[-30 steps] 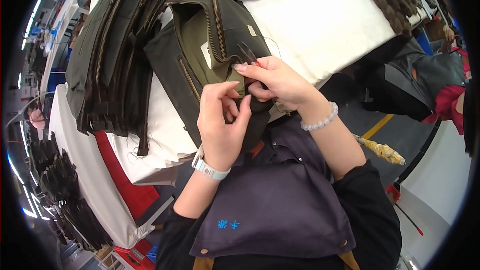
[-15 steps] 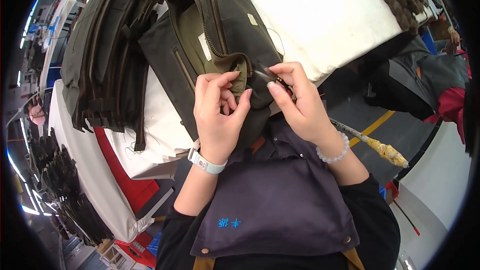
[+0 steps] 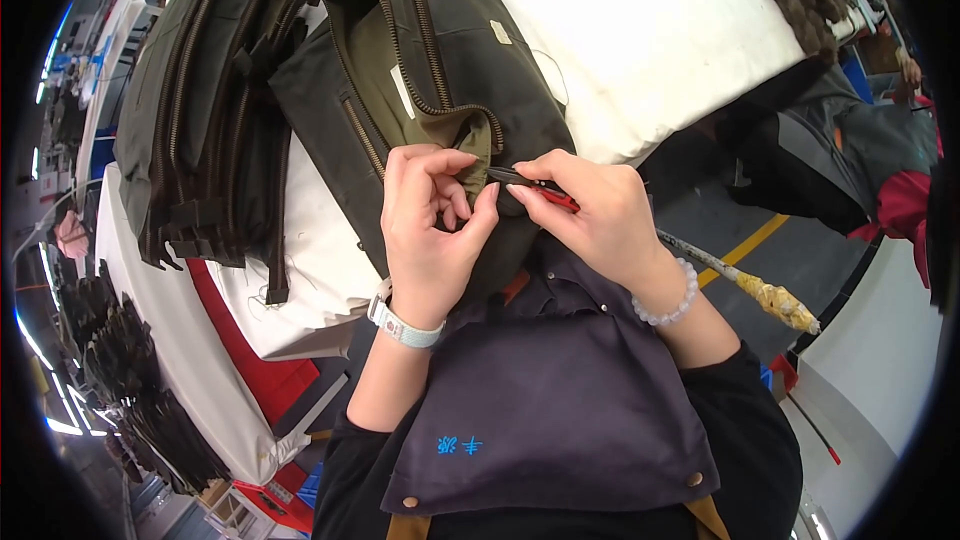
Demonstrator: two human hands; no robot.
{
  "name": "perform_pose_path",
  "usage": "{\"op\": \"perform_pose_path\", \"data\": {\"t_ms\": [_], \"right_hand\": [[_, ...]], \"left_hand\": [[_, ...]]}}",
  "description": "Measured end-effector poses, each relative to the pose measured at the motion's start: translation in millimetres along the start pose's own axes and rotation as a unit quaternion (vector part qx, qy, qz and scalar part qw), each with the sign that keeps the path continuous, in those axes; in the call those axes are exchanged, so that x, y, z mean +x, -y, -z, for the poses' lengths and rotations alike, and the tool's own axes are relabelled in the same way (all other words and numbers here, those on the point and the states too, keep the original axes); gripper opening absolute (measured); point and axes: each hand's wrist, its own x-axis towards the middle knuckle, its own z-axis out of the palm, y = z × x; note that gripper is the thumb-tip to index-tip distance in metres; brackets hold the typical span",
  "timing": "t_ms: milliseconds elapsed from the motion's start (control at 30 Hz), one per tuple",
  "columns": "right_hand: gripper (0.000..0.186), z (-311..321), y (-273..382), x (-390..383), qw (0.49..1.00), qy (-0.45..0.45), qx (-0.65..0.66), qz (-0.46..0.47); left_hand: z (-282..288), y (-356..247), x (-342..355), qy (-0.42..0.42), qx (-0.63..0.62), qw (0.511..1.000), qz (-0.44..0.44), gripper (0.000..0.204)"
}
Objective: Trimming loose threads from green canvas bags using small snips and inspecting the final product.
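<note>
A dark olive backpack [image 3: 510, 90] lies unzipped on the white-covered table, its lighter green lining showing through the opening. My left hand [image 3: 430, 210] is closed at the near end of that opening, pinching the edge of the lining [image 3: 478, 155]. In my right hand [image 3: 600, 210] are small thread snips [image 3: 562, 198] with black blades and a red part, held between thumb and fingers. Their blades point left and reach the lining edge beside my left fingertips. Whether the tips touch cloth or a thread is too small to tell.
Several more dark bags [image 3: 200, 110] with brass-coloured zippers are stacked at the left. Bare white cloth [image 3: 650, 40] covers the table at the right. A pole wrapped in yellow tape [image 3: 775, 302] stands low at my right. Dark straps [image 3: 130, 370] hang at the far left.
My right hand has turned and moved slightly down, bringing the snips to the lining edge, blades now pointing left. My left hand keeps its pinch, shifted very slightly left.
</note>
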Motion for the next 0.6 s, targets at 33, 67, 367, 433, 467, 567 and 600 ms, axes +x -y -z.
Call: {"op": "perform_pose_path", "data": {"t_ms": [33,67,367,433,467,567,600], "right_hand": [[0.015,0.9,0.6,1.0,1.000,0.016,-0.005,0.001],[0.015,2.5,0.9,1.7,1.000,0.016,-0.005,0.001],[0.016,7.8,2.1,2.3,1.000,0.013,0.016,-0.009],[0.017,7.6,2.9,3.0,1.000,0.013,0.001,-0.002],[0.017,7.3,2.9,3.1,1.000,0.013,0.001,-0.003],[0.017,6.2,1.9,3.6,1.000,0.013,-0.004,0.003],[0.018,6.1,1.4,3.9,1.000,0.016,-0.010,0.004]], "left_hand": [[0.8,0.6,0.1,0.005,0.005,1.000,-0.006,0.032],[1.4,1.0,0.2,0.009,0.009,1.000,-0.012,0.033],[1.4,1.8,0.4,-0.013,0.019,0.999,-0.030,0.021],[1.4,3.1,0.6,-0.016,0.021,0.999,-0.037,0.018],[1.4,3.5,0.6,-0.019,0.023,0.999,-0.043,0.016],[2.8,-1.1,-0.2,0.005,0.036,0.999,-0.016,0.006],[2.6,-0.7,0.2,0.005,0.036,0.999,-0.016,0.006]]}}
